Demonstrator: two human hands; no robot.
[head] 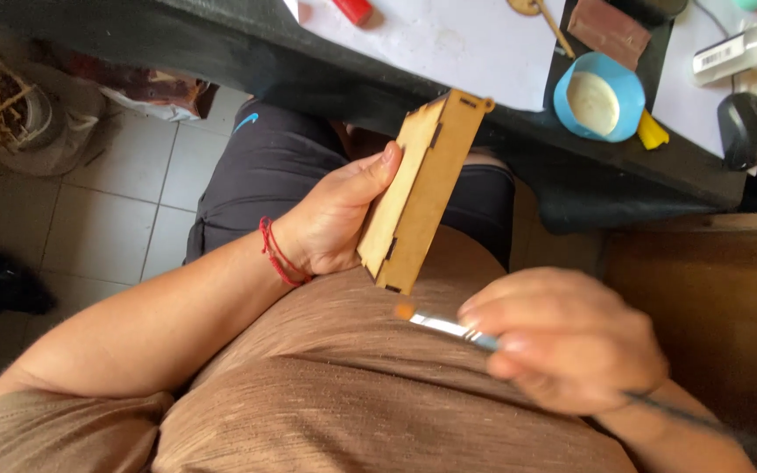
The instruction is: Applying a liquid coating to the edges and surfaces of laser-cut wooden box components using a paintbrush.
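The left hand (330,219) grips a small laser-cut wooden box (422,188) above the lap, thumb along its edge. The right hand (567,337), blurred, pinches a thin paintbrush (444,326) just below it. On the table, a blue cup (599,96) holds pale paste.

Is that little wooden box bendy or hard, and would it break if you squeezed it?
The wooden box probably feels stiff: its flat panels look like thin cut board joined by tabs. It is likely light, since the left hand holds it up with just fingers and thumb. A hard squeeze might pop the thin joints apart.
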